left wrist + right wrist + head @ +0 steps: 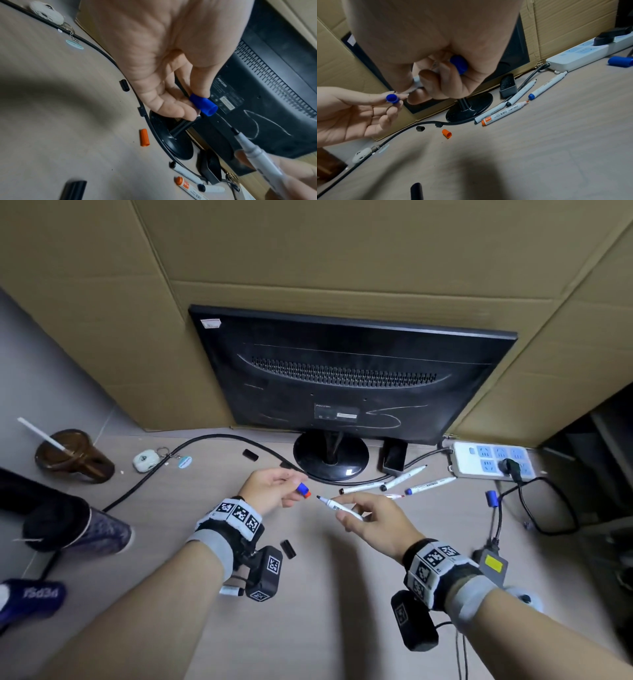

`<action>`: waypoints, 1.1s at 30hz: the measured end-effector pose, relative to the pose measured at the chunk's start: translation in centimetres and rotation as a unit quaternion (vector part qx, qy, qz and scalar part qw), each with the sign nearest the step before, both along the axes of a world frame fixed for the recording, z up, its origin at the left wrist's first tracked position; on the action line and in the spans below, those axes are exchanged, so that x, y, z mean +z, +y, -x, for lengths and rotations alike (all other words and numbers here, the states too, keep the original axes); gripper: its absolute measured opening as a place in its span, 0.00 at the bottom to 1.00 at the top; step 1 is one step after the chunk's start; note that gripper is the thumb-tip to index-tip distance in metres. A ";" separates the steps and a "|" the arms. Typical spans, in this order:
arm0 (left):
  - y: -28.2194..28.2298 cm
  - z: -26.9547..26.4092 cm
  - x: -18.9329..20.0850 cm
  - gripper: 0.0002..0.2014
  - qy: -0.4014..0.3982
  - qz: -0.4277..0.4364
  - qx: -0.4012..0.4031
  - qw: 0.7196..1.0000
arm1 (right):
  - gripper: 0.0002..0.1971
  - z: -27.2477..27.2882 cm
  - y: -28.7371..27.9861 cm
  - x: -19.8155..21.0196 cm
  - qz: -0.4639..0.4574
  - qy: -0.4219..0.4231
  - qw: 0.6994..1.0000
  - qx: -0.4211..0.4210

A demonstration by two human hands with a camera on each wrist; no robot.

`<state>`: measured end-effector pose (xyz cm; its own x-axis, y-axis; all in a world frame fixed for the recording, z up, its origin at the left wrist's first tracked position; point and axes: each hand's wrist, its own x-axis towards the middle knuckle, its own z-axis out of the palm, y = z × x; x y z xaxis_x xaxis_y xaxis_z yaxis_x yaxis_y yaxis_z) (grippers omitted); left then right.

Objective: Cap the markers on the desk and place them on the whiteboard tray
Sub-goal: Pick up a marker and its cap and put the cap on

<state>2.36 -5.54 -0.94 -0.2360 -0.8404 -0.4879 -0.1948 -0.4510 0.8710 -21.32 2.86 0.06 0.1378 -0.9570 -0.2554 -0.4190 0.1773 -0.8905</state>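
Markers lie uncapped on the surface (308, 594) by the monitor base (330, 455). Left hand (270, 491) pinches a blue cap (302, 488) between thumb and fingertips, mouth facing right. Right hand (371, 525) grips the blue marker (337, 506) mid-barrel, nib aimed left at the cap, a short gap between. To seat it well: line nib and cap mouth on one axis, steady the cap, then push straight until it likely clicks. A loose orange cap (447, 133) lies on the surface nearby.
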 end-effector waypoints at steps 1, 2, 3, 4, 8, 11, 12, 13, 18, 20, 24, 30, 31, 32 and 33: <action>0.4 0.4 0.3 0.05 0.005 -0.001 0.003 1.000 | 0.09 0.2 0.2 0.1 0.000 -0.002 1.000 0.003; 0.7 0.7 0.5 0.05 0.008 -0.003 0.006 1.000 | 0.09 0.3 0.4 0.2 0.000 -0.003 1.000 0.003; 0.9 0.9 0.6 0.06 0.008 -0.004 0.006 1.000 | 0.09 0.5 0.5 0.2 0.001 -0.003 1.000 0.001; 1.1 1.2 0.8 0.07 0.009 -0.003 0.002 1.000 | 0.09 0.7 0.7 0.3 0.002 -0.003 1.000 0.000; 1.8 1.9 0.8 0.07 0.014 0.000 -0.014 1.000 | 0.09 1.4 1.0 0.6 0.005 -0.006 1.000 -0.004; 2.1 2.2 0.5 0.09 0.006 0.002 -0.021 1.000 | 0.09 1.6 1.0 0.7 0.004 -0.005 1.000 -0.004; 2.2 2.3 0.4 0.09 0.007 0.000 -0.021 1.000 | 0.09 1.7 1.1 0.6 0.004 -0.003 1.000 -0.004; 2.3 2.4 0.3 0.08 0.009 -0.001 -0.022 1.000 | 0.10 1.7 1.1 0.6 0.003 -0.001 1.000 -0.004; 2.8 2.6 0.4 0.10 0.018 -0.002 -0.054 0.998 | 0.10 1.8 1.3 0.8 0.001 0.016 1.000 0.013; 2.9 2.7 0.5 0.09 0.021 -0.004 -0.070 0.997 | 0.07 1.7 1.2 1.0 0.001 0.026 1.000 0.013; 3.1 2.7 0.9 0.07 0.032 -0.007 -0.073 0.997 | 0.05 1.9 1.1 2.1 -0.001 0.030 0.999 0.026; 3.0 2.6 2.2 0.05 0.029 0.009 -0.089 0.996 | 0.06 2.1 0.6 3.2 0.001 0.035 0.998 0.053; 2.9 2.5 2.3 0.05 0.029 0.008 -0.093 0.995 | 0.05 2.1 0.5 3.2 0.001 0.032 0.998 0.054; 2.8 2.6 2.5 0.06 0.028 0.007 -0.095 0.995 | 0.05 2.1 0.4 3.4 0.001 0.031 0.998 0.055; 2.8 2.6 2.5 0.07 0.027 0.006 -0.095 0.995 | 0.07 2.1 0.4 3.3 0.006 0.033 0.998 0.056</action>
<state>-0.23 -2.76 1.60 -0.4172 -0.7835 -0.4606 -0.2287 -0.4000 0.8875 -23.44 3.22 3.40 0.2268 -0.9395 -0.2569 -0.4941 0.1163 -0.8616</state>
